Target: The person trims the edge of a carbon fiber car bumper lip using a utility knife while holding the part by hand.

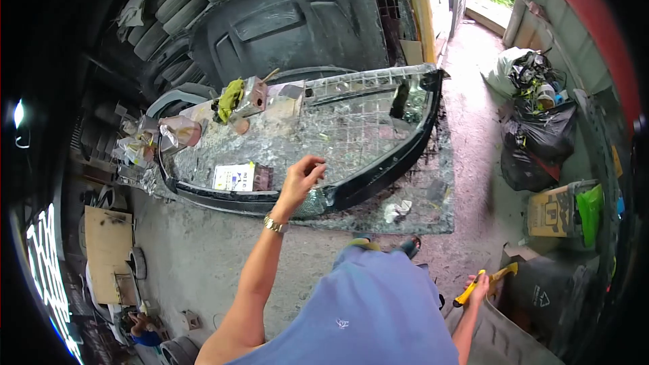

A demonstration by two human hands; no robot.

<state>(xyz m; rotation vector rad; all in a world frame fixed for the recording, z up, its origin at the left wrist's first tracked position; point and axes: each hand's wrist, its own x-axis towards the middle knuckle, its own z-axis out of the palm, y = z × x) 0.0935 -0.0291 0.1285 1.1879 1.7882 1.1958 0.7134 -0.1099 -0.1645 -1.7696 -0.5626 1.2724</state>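
My left hand (302,181), with a metal watch at the wrist, hangs above the near edge of a long curved black car lip (385,177). Its fingers are loosely bent and apart, with nothing between them. Out to the right and low, my right hand (481,288) is closed around a yellow tool (503,273) with a black end; the fingers hide part of it, so its exact kind is unclear. The black lip curves around the near side of a stained, glass-like worktop (351,125). A white-and-yellow printed box (233,177) lies left of my left hand.
A yellow-green cloth (231,99) lies by a hollow block (254,94) on the worktop. Behind stands a dark car hood (291,27). Black rubbish bags (537,135) and a cardboard box (551,211) line the right side. Another person (143,330) is at lower left.
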